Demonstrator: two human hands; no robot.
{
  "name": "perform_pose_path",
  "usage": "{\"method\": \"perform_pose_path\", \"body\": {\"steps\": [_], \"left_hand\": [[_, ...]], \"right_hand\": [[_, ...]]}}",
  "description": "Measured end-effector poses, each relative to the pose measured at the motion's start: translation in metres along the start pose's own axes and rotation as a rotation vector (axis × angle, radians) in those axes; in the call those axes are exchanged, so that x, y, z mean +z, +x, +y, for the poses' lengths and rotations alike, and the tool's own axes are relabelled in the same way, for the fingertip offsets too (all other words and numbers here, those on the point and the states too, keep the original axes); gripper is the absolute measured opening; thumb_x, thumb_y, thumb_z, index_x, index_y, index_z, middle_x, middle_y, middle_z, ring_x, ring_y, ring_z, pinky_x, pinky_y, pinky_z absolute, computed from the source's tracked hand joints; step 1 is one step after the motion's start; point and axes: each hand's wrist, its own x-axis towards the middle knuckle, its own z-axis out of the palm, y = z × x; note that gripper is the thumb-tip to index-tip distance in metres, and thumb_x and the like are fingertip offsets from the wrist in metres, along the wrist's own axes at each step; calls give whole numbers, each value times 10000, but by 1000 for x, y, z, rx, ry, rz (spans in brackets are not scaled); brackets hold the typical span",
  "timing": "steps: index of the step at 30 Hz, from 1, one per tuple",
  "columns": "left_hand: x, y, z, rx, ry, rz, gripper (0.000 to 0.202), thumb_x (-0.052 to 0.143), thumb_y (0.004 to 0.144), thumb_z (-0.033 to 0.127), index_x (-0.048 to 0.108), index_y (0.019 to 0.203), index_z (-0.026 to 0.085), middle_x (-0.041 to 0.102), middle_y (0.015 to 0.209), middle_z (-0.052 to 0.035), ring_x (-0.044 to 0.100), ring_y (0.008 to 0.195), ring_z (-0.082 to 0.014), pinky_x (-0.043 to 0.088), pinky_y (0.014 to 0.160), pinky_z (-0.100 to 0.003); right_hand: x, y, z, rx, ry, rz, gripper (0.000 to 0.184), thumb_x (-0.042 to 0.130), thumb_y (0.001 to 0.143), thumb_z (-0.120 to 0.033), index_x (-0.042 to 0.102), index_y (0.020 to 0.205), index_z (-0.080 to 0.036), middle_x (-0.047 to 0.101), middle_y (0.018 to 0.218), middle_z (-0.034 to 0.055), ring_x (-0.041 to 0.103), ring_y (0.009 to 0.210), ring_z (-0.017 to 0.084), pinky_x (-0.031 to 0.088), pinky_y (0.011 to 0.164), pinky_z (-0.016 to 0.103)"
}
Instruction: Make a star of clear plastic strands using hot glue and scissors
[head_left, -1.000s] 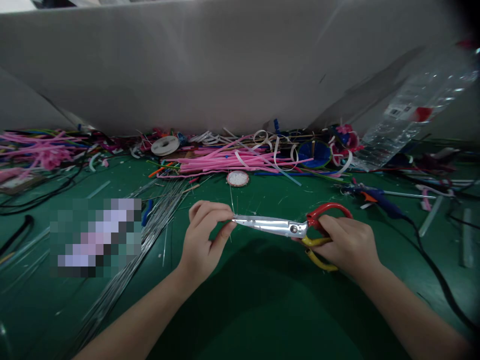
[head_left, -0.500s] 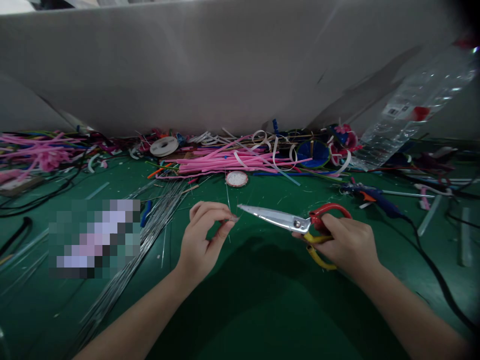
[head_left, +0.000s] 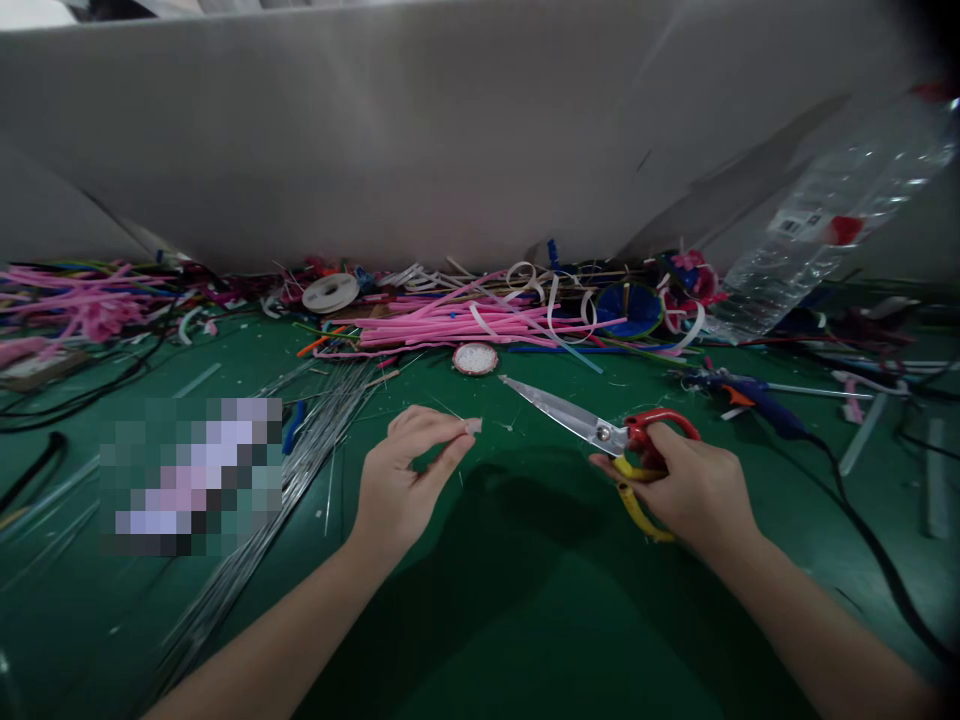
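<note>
Above the green table, a tiny pale scrap is pinched in the left hand; scissors are gripped in the right hand, their tip nearby. Through so slight a hold, the scrap could be dropped, or the left hand nicked by a stray swing.

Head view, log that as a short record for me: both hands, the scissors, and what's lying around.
Left hand: pinching a small pale piece
Right hand: holding scissors by the red and yellow handles
Scissors tip: apart from left hand
Surface: green
Beyond hands: pink stems
Left side: thin wire bundle
Right side: blue glue gun, slanting clear bottle
</note>
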Motion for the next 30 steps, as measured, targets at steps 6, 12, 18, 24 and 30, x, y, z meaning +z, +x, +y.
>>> {"method": "perform_pose_path", "body": {"steps": [6,12,18,24,30], "left_hand": [[4,0,3,-260,-388,20,165,545,826,215,679,922,210,636,809,-29,580,827,-152,447,789,-292],[8,1,-1,-391,-755,8,255,551,820,198,633,1061,199,623,760,-22,559,656,-101,473,714,-289],[8,0,-3,-540,-862,6,257,600,788,212,640,1042,194,655,815,-40,594,648,-105,509,657,-278],[12,-4,-5,-638,-936,-17,254,615,785,221,636,1038,228,676,898,-42,628,653,-98,528,644,-241],[15,-6,-1,-653,-838,-33,353,621,781,236,583,1131,227,672,980,-61,650,659,-110,550,657,-250]], "right_hand": [[0,0,-8,93,93,-66,335,550,716,-505,461,655,-188,508,512,-4,476,458,116,308,455,235],[-5,7,-18,369,379,-296,356,537,726,-547,407,711,-215,500,607,-9,478,511,126,354,441,233],[-9,8,-19,236,431,-321,353,504,758,-532,382,818,-206,492,744,24,484,613,140,407,528,262],[-11,9,-24,166,267,-253,463,548,696,-591,422,875,-183,515,817,72,512,756,208,428,615,311],[-14,6,-28,204,150,-210,477,548,668,-624,441,828,-187,530,752,43,505,600,156,360,446,236]]}}
